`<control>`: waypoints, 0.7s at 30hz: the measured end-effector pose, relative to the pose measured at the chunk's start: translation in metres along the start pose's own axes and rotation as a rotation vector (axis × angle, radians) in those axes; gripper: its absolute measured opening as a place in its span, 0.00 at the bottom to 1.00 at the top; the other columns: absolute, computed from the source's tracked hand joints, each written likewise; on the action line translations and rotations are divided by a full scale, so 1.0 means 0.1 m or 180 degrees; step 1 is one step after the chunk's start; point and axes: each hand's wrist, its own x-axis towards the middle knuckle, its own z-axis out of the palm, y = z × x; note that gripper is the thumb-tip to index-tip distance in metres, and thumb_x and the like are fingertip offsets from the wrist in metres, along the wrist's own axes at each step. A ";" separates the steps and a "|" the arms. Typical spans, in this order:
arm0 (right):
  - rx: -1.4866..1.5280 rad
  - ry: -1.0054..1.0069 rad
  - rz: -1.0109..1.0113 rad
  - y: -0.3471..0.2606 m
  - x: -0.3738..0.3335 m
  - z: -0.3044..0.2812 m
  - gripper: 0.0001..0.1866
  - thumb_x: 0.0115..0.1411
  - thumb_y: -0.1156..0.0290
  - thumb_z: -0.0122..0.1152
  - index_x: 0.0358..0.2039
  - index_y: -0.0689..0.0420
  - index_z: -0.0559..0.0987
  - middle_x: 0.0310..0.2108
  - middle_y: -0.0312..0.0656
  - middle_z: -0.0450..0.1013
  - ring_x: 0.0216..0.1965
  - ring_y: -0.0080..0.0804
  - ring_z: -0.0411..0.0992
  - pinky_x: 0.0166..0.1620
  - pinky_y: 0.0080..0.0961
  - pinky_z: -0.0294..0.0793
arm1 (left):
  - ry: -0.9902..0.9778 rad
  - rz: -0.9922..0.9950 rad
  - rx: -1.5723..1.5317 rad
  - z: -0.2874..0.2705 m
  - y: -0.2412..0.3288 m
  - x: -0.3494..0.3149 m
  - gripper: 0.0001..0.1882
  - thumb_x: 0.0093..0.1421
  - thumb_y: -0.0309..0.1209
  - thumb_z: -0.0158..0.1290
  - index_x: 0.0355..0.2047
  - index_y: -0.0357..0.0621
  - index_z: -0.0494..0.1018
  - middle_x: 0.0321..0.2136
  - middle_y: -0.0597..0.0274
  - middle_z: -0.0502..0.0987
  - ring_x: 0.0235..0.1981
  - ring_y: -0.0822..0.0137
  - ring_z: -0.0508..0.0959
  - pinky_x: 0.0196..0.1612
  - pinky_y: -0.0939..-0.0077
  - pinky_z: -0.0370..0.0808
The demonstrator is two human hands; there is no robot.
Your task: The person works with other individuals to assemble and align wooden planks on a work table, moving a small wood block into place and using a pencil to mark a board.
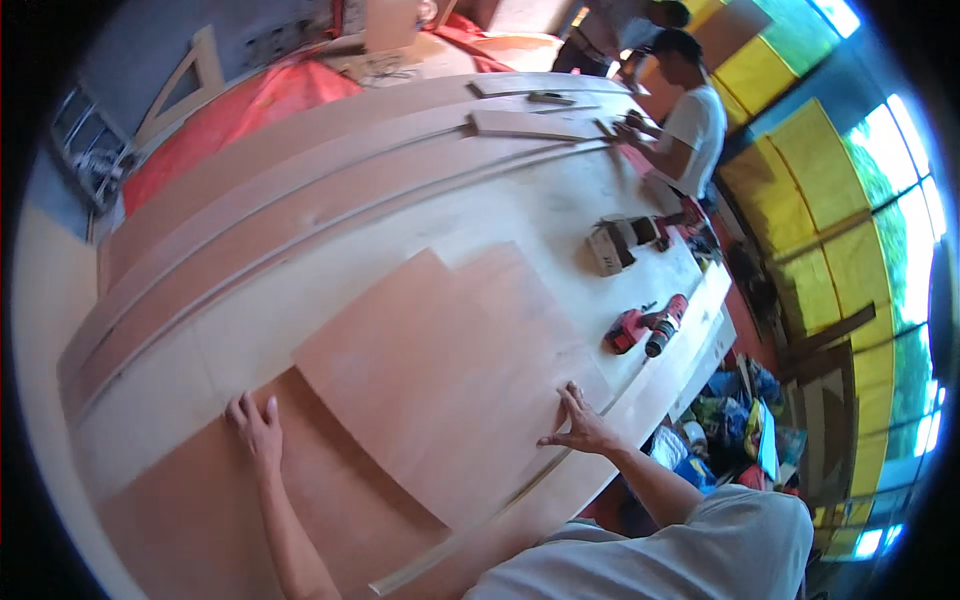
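Note:
A pinkish-brown plywood sheet (440,370) lies at a slant on the worktable, its upper edge stepped. Part of it overlaps a larger plywood sheet (260,510) at the near left. My left hand (258,425) rests at the far edge of that larger sheet, fingers bent a little and apart, holding nothing. On the right edge of the slanted sheet lies my right hand (583,425), thumb and fingers spread. Beneath its wrist runs a long pale board (640,385) along the table's near right side.
A red cordless drill (665,325) and a small open box (608,248) sit toward the right. Long strips (300,215) span the far side. A co-worker (690,120) in a white shirt stands at the far right end, another person (605,35) beyond. Bags and clutter (725,415) fill the right floor.

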 end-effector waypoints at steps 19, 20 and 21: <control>-0.0161 0.0432 -0.0712 0.03 -0.23 0.28 0.59 0.52 0.26 0.76 0.66 0.66 0.71 0.76 0.57 0.56 0.80 0.65 0.51 0.73 0.66 0.59 | -0.0748 -0.0731 0.0020 -0.13 0.17 0.15 0.36 0.81 0.54 0.43 0.74 0.35 0.65 0.75 0.38 0.63 0.79 0.40 0.56 0.81 0.42 0.48; -0.0300 0.0637 -0.0824 0.01 -0.31 0.38 0.54 0.56 0.28 0.75 0.63 0.65 0.73 0.73 0.55 0.60 0.77 0.61 0.55 0.72 0.65 0.61 | -0.0885 -0.0892 0.0062 -0.16 0.22 0.16 0.39 0.81 0.56 0.43 0.77 0.35 0.62 0.77 0.37 0.61 0.80 0.40 0.55 0.82 0.45 0.49; -0.0197 0.0627 -0.0830 0.00 -0.35 0.45 0.54 0.56 0.28 0.75 0.63 0.65 0.73 0.73 0.55 0.60 0.77 0.61 0.55 0.72 0.65 0.61 | -0.0895 -0.0791 0.0026 -0.18 0.30 0.16 0.39 0.81 0.56 0.43 0.77 0.35 0.62 0.77 0.37 0.61 0.80 0.40 0.55 0.82 0.45 0.49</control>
